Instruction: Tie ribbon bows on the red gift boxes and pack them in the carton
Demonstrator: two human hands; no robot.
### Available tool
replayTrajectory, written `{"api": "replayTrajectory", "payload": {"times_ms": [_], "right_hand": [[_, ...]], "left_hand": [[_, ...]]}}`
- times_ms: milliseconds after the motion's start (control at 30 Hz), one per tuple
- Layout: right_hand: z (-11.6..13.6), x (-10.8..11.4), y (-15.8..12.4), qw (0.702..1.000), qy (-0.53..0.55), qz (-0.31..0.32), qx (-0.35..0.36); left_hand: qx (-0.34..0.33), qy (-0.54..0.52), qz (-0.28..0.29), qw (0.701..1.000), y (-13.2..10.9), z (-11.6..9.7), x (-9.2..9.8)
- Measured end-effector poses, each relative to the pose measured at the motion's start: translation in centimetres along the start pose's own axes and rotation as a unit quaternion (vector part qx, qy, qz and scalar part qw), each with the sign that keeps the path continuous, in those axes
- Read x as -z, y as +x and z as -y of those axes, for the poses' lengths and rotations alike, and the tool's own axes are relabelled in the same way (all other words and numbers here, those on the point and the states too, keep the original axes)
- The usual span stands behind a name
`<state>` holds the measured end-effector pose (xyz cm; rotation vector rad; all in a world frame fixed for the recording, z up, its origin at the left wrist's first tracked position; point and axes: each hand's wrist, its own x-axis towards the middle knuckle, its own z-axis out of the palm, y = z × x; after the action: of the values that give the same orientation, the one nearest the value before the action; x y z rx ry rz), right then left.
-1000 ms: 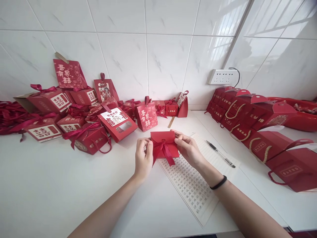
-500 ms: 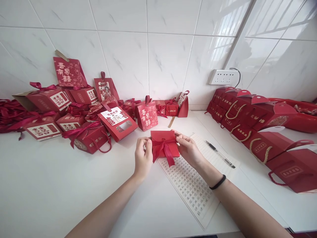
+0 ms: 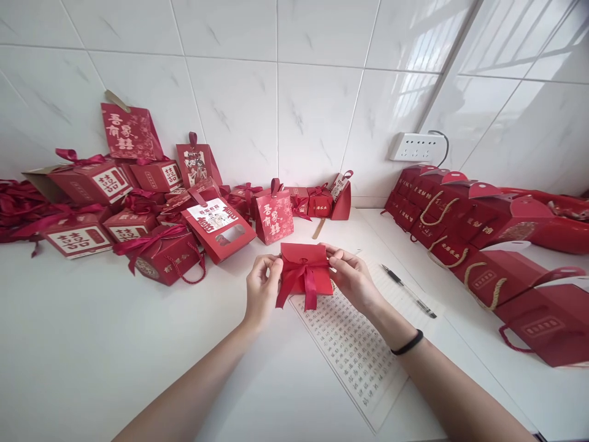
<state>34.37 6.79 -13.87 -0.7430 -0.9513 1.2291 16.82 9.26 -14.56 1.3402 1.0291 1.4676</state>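
Left hand (image 3: 260, 288) and right hand (image 3: 352, 277) both pinch the red pouch (image 3: 305, 267) — ribbon (image 3: 304, 281) dangling — above the lined sheet (image 3: 354, 350).

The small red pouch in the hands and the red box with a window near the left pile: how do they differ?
The small red pouch is plain, tied with a ribbon bow; the window box shows a printed picture and a clear window. The pouch is held above the table between the left hand and right hand; the box lies tilted on the table, untouched. Both are red.
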Motion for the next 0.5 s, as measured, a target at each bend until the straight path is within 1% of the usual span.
{"api": "replayTrajectory", "payload": {"times_ms": [100,267,500], "right_hand": [[-0.06,0.05,0.01,1.000,0.002,0.002,0.005],[-0.11,0.13,0.04,1.000,-0.015,0.001,0.005],[0.03,0.05,-0.10,1.000,-0.022,-0.001,0.004]], "left_hand": [[0.044,-0.042,0.006,0.998,-0.07,-0.15,-0.06],[0.074,-0.104,0.017,0.992,-0.02,-0.03,0.02],[0.065,-0.123,0.008,0.990,-0.10,0.19,0.01]]}}
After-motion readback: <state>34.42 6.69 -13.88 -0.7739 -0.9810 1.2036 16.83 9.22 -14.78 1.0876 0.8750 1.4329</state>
